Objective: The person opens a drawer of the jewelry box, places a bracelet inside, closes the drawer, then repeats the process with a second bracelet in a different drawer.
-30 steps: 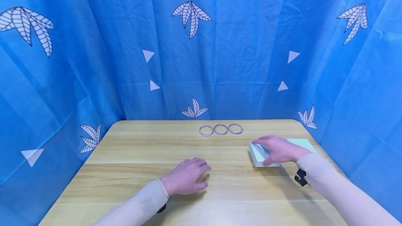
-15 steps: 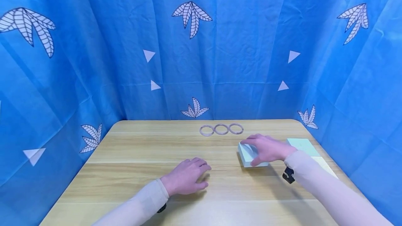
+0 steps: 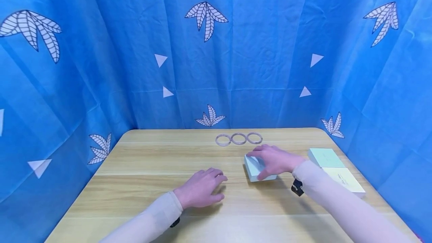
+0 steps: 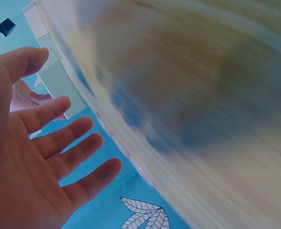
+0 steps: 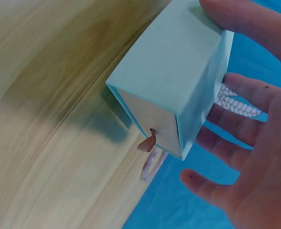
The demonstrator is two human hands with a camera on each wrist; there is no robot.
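Note:
My right hand [image 3: 275, 159] holds a pale mint box [image 3: 254, 167] from above, right of the table's middle, thumb at its near side and fingertips at its far side. In the right wrist view the box [image 5: 164, 62] has a cream inner end with a small brown ribbon tab [image 5: 149, 142]; its shadow lies on the wood beside it. My left hand [image 3: 201, 188] stays close over the table to the left of the box. Its fingers [image 4: 78, 150] are spread and relaxed in the left wrist view, holding nothing.
Three thin purplish rings [image 3: 239, 138] lie in a row near the wooden table's [image 3: 152, 153] back edge. A second mint box [image 3: 325, 157] and a cream box [image 3: 342, 180] lie together by the right edge. Blue patterned curtains [image 3: 263, 48] enclose the table.
My right hand has carried the mint box leftward, away from the other mint box, uncovering the cream box at the right. The left hand has stayed in place.

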